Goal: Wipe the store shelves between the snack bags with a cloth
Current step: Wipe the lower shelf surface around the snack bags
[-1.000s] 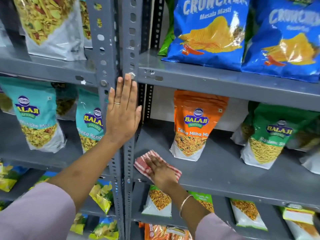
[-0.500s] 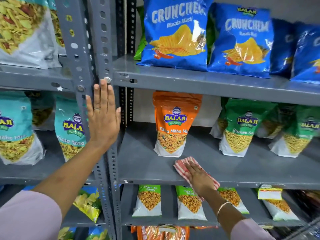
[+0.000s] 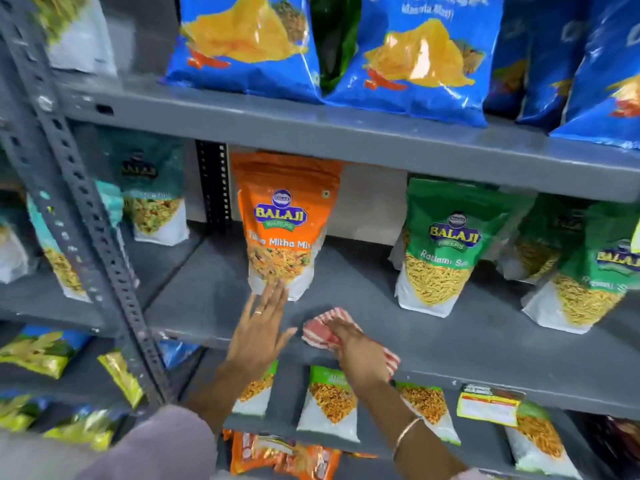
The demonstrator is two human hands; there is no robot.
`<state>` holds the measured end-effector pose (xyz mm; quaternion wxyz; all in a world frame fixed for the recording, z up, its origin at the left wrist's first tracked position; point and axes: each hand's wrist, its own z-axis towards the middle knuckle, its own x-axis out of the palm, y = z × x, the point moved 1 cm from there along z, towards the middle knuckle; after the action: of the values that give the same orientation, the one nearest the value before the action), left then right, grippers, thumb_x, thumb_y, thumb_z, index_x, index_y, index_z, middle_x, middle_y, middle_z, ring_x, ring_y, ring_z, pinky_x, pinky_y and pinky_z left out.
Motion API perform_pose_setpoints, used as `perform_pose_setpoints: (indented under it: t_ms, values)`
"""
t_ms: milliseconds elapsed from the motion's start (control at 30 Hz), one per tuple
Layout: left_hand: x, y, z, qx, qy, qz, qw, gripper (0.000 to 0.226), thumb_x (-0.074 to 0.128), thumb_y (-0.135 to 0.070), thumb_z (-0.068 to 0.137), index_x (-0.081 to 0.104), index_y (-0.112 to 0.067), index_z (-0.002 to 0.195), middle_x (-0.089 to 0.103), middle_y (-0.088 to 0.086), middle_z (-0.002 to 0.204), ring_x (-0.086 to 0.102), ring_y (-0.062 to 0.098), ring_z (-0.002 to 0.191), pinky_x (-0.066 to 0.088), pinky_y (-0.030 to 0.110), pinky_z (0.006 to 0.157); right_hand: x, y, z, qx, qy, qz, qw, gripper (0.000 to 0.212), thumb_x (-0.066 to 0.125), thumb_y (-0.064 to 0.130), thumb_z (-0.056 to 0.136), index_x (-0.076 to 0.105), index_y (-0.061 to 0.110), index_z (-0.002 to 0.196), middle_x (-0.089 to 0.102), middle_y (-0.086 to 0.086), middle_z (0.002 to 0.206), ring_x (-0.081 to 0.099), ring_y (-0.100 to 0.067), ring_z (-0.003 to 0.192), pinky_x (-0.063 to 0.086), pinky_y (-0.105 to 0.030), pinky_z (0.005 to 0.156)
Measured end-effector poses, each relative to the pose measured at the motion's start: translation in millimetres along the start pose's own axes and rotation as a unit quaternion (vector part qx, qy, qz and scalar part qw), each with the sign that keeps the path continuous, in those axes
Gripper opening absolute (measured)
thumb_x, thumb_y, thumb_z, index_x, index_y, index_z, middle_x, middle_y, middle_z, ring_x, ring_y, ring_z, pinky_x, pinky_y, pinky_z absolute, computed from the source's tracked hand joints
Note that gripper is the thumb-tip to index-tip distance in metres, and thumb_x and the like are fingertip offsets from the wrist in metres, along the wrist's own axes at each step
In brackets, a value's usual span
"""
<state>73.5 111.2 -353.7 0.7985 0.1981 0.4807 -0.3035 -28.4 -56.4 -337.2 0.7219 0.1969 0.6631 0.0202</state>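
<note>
My right hand [image 3: 360, 353] lies flat on a red-and-white striped cloth [image 3: 320, 327] and presses it against the grey middle shelf [image 3: 485, 341] near the front edge. My left hand [image 3: 259, 329] is open with fingers spread, its fingertips at the base of the upright orange Balaji snack bag [image 3: 285, 223]. The cloth lies just right of and in front of that orange bag. A green Balaji bag [image 3: 440, 247] stands farther right on the same shelf.
Blue chip bags [image 3: 242, 46] fill the shelf above. Small snack packs [image 3: 329, 403] hang below the middle shelf. A perforated grey upright post [image 3: 79, 237] stands left, with teal bags [image 3: 152, 192] behind it. More green bags [image 3: 585, 268] crowd the right end.
My left hand left the upright post and moved right to the foot of the orange bag. My right hand slid the cloth along the shelf. The view shifted closer and rightward.
</note>
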Motion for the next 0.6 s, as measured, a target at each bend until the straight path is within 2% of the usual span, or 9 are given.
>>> perform_pose_setpoints:
  t_ms: [67,133,200,300,367,467,533,600]
  values:
    - [15,-15,-9,-0.012,0.075,-0.019,0.997,0.072,0.004,-0.051,0.099,0.034,-0.001,0.14,0.034,0.013,0.148,0.021,0.024,0.14,0.015,0.041,0.111,-9,-15,-1,0.038,-0.024,0.102,0.994,0.043,0.046,0.017,0.094,0.046,0.034,0.133,0.056,-0.004,0.136,0.058,-0.028,0.118,0.046,-0.03,0.089]
    - [24,-23,-12,-0.027,0.12,-0.041,0.992,0.076,0.005,-0.053,0.098,0.047,-0.001,0.133,0.045,0.014,0.141,0.026,0.022,0.135,0.013,0.036,0.11,-15,-31,7,0.087,-0.066,0.224,0.968,0.036,0.047,0.026,0.09,0.056,0.031,0.124,0.069,-0.01,0.117,0.065,-0.033,0.104,0.049,-0.034,0.083]
    - [28,-23,-9,-0.043,0.139,-0.06,0.987,0.075,0.007,-0.053,0.098,0.053,-0.001,0.129,0.051,0.014,0.136,0.032,0.021,0.131,0.009,0.031,0.11,-24,-43,21,0.105,-0.108,0.292,0.945,0.031,0.048,0.024,0.088,0.062,0.02,0.115,0.072,-0.013,0.104,0.067,-0.031,0.091,0.049,-0.035,0.075]
    - [31,-16,-7,-0.068,0.15,-0.071,0.984,0.076,0.007,-0.054,0.098,0.056,-0.003,0.126,0.055,0.011,0.132,0.049,0.023,0.124,0.006,0.027,0.109,-39,-53,54,0.128,-0.153,0.332,0.922,0.019,0.05,0.007,0.092,0.064,0.006,0.103,0.064,-0.008,0.088,0.058,-0.019,0.082,0.039,-0.028,0.068]
    - [35,-12,-8,-0.069,0.141,-0.076,0.985,0.077,0.007,-0.056,0.098,0.058,-0.004,0.125,0.057,0.01,0.13,0.055,0.024,0.119,0.006,0.025,0.109,-48,-53,82,0.139,-0.174,0.318,0.922,0.019,0.048,0.008,0.092,0.063,0.009,0.104,0.067,-0.007,0.091,0.063,-0.022,0.085,0.046,-0.034,0.069]
    - [39,-10,-8,-0.073,0.113,-0.078,0.988,0.076,0.009,-0.056,0.097,0.061,-0.006,0.123,0.058,0.008,0.129,0.057,0.022,0.116,0.009,0.025,0.109,-56,-51,123,0.164,-0.189,0.268,0.931,0.023,0.046,0.015,0.095,0.06,0.007,0.112,0.07,-0.022,0.105,0.066,-0.039,0.096,0.051,-0.041,0.078]
    - [39,-11,-8,-0.077,0.097,-0.078,0.989,0.076,0.011,-0.056,0.097,0.062,-0.006,0.12,0.06,0.009,0.127,0.059,0.023,0.113,0.017,0.028,0.107,-55,-56,146,0.166,-0.172,0.225,0.944,0.029,0.047,0.018,0.094,0.058,0.007,0.119,0.066,-0.018,0.119,0.063,-0.035,0.109,0.05,-0.038,0.086]
    - [41,-10,-7,-0.076,0.082,-0.08,0.991,0.075,0.012,-0.055,0.097,0.063,-0.005,0.12,0.061,0.01,0.126,0.06,0.025,0.112,0.025,0.033,0.103,-44,-66,164,0.141,-0.129,0.163,0.968,0.041,0.051,0.012,0.088,0.052,0.013,0.129,0.055,-0.006,0.136,0.056,-0.024,0.121,0.047,-0.033,0.096]
